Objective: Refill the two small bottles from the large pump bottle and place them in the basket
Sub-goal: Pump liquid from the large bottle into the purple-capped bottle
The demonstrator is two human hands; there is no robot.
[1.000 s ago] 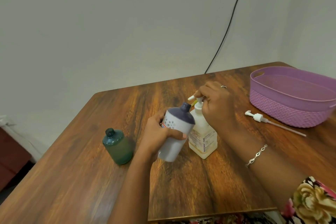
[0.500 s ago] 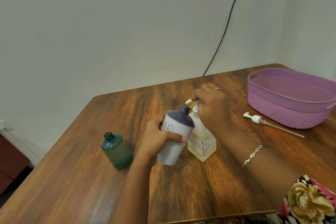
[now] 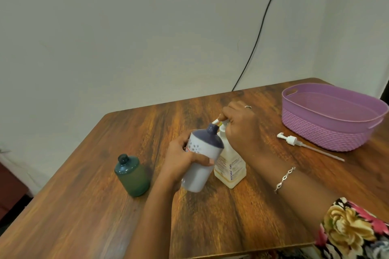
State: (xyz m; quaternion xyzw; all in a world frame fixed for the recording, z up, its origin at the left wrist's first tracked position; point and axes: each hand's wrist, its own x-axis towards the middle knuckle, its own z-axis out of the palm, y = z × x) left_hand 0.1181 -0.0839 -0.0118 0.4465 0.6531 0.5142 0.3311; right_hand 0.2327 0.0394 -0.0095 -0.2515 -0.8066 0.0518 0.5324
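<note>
My left hand (image 3: 182,159) grips a white small bottle (image 3: 201,164) with a dark purple top, tilted so its open neck meets the spout of the large pump bottle (image 3: 230,171). That cream bottle stands mid-table, and my right hand (image 3: 242,130) curls over its pump head, which is mostly hidden under the fingers. A green small bottle (image 3: 132,175) stands uncapped to the left, apart from both hands. The purple basket (image 3: 328,130) sits at the right rear with nothing visible in it.
A loose white pump with a long tube (image 3: 294,142) lies on the wooden table (image 3: 210,216) in front of the basket. A black cable (image 3: 261,27) runs down the wall behind. The table's front edge is close to my body.
My right hand has pressed the pump head lower. The white bottle's neck stays at the spout, and the green bottle has not moved.
</note>
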